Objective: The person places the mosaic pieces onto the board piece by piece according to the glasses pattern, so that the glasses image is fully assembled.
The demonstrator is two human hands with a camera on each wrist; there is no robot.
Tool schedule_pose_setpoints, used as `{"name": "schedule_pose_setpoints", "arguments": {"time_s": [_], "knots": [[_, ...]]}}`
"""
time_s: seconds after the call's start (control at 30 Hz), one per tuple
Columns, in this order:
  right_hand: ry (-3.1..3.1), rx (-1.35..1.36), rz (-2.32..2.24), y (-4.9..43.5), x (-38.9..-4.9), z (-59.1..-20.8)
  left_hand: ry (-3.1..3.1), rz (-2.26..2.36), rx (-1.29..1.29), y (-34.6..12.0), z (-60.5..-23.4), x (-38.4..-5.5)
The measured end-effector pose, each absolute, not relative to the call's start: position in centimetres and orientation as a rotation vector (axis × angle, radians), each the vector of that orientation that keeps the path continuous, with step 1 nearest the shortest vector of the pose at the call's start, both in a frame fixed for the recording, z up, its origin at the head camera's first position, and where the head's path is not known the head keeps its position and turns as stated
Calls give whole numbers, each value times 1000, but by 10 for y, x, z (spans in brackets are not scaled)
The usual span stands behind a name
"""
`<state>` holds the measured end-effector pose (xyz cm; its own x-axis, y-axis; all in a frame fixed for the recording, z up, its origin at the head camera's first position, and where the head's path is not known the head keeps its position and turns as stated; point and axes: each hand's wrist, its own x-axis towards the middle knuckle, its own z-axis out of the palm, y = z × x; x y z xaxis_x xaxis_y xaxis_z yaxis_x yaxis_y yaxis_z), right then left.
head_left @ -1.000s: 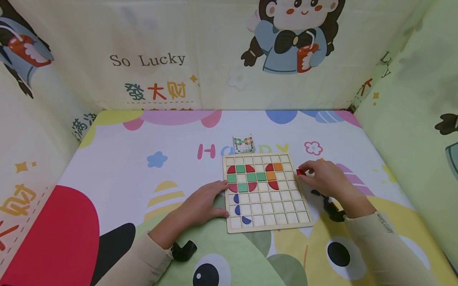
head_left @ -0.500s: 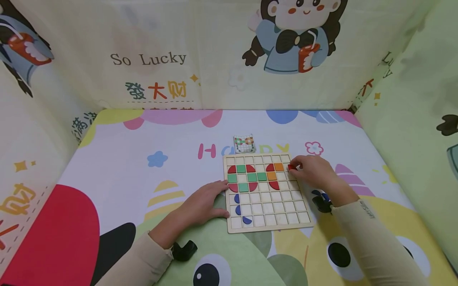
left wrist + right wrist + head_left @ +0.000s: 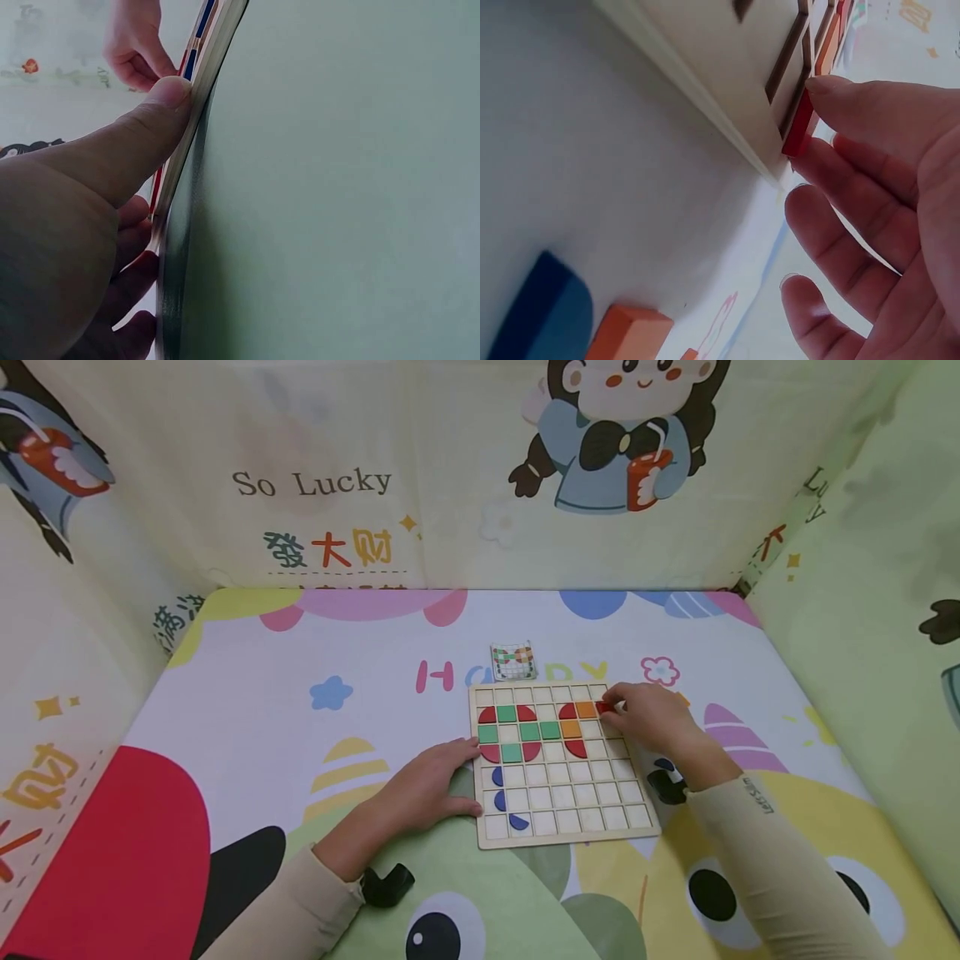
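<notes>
A wooden grid board (image 3: 557,797) lies flat on the table, with red quarter-round, green square and orange square tiles in its upper cells. Blue half-round tiles (image 3: 500,800) sit in its lower left cells. My left hand (image 3: 420,789) rests against the board's left edge, thumb and fingers spread apart along it; the left wrist view shows the thumb (image 3: 146,127) touching the rim. At the upper right corner my right hand (image 3: 648,718) pinches a red tile (image 3: 800,124) between thumb and forefinger, over the rightmost cells of the second row. The fingers partly hide that tile.
A small pattern card (image 3: 513,662) lies just beyond the board. Right of the board, partly hidden by my right forearm, are loose pieces, among them a blue block (image 3: 544,307) and an orange block (image 3: 630,330). Fabric walls stand around the table.
My right hand has carried the red tile leftward from beside the board to the right end of its second row. The left hand keeps its place.
</notes>
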<state>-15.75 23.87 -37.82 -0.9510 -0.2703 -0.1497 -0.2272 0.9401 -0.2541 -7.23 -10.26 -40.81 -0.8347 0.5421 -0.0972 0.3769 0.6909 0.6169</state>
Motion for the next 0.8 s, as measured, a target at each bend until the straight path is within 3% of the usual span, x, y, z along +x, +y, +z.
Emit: {"name": "schedule_pose_setpoints", "arguments": {"time_s": [0.8], "knots": [[2854,-315,-540,239,-159,-372,2609,896,713,-104,-399,-74]]}}
